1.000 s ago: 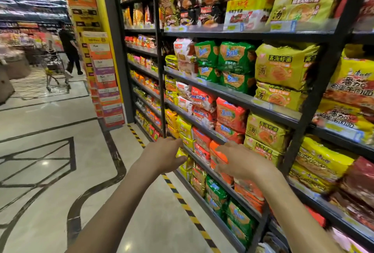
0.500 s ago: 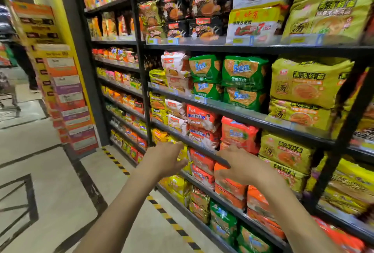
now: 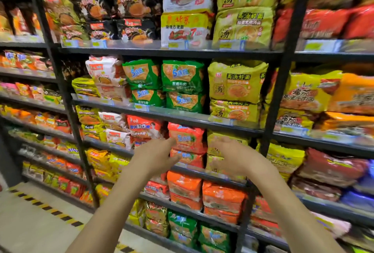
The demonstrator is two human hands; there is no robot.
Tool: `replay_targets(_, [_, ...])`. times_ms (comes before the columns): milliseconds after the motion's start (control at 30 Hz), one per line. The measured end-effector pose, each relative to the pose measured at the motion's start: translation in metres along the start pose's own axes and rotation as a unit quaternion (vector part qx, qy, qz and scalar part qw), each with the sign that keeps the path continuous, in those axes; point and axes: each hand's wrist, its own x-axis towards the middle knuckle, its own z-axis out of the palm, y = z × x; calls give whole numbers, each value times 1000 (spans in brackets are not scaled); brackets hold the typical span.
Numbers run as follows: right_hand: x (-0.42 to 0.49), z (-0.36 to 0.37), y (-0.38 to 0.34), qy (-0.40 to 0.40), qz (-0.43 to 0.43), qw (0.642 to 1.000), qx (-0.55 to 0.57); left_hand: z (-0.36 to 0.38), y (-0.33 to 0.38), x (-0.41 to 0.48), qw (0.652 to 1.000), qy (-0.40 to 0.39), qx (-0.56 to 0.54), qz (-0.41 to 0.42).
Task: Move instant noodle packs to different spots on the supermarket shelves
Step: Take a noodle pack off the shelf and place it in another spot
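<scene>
Centre: red pack [image 3: 187, 137] w/ blue logo; green packs [image 3: 182, 76] at 12; yellow packs [image 3: 236, 82] at 2; orange packs [image 3: 184, 184] at 6; floor tape [image 3: 46, 208] yellow-black striped, at 8.

Noodle packs [image 3: 182, 78] lay stacked two high along every board of the rack, from post to post. The left hand [image 3: 155, 157] and right hand [image 3: 236, 155] were held apart in front of the middle bay, just above one board's front edge [image 3: 202, 173]. Between them, further back, a stack of two packs [image 3: 187, 141] sat on that board. The right hand was before the neighbouring stack [image 3: 243, 139], near the right post [image 3: 283, 94]. The floor [image 3: 40, 222] lay left of the rack.
</scene>
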Motion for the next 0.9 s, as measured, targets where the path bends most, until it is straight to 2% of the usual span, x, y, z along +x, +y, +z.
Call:
replay_targets(400, [-20, -22, 54, 30, 95, 995, -1, -10, 50, 57, 996, 18, -4, 88])
replay_targets(633, [-18, -63, 61, 59, 100, 993, -12, -54, 63, 75, 992, 64, -13, 106])
replay_targets(900, [0, -92, 42, 86, 76, 993, -18, -90, 43, 82, 991, 96, -4, 88])
